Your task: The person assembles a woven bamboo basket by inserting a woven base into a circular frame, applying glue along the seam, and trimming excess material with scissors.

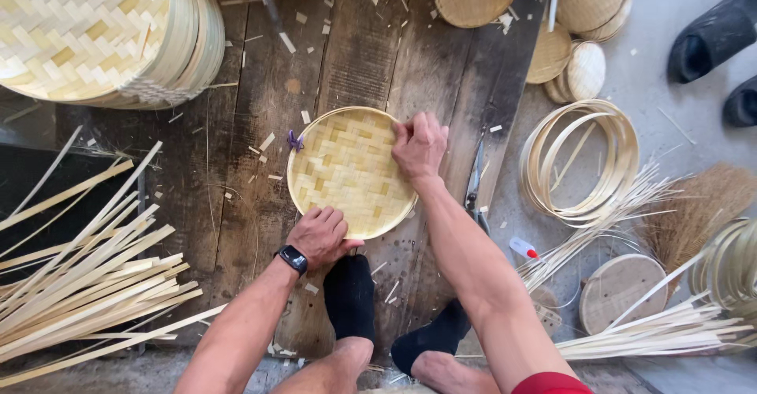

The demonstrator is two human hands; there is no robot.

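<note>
Fingers of the right hand [419,145] are curled and pinched on the far right rim of the round woven bamboo tray [349,170], while the left hand [319,236], with a black watch [293,259] at the wrist, has its fingers bunched and pressing down on the near rim. The tray lies flat on the dark wooden planks [236,165], just beyond the person's black-socked feet [351,295]. A small purple clip [295,141] sits at its upper left rim. To work the rim well, it seems best to keep both grips opposite each other so the hoop stays round, and press evenly so the weave does not buckle. Scissors [475,185] lie just right of the tray; bamboo strips [87,283] and hoops [583,161] lie further out.
</note>
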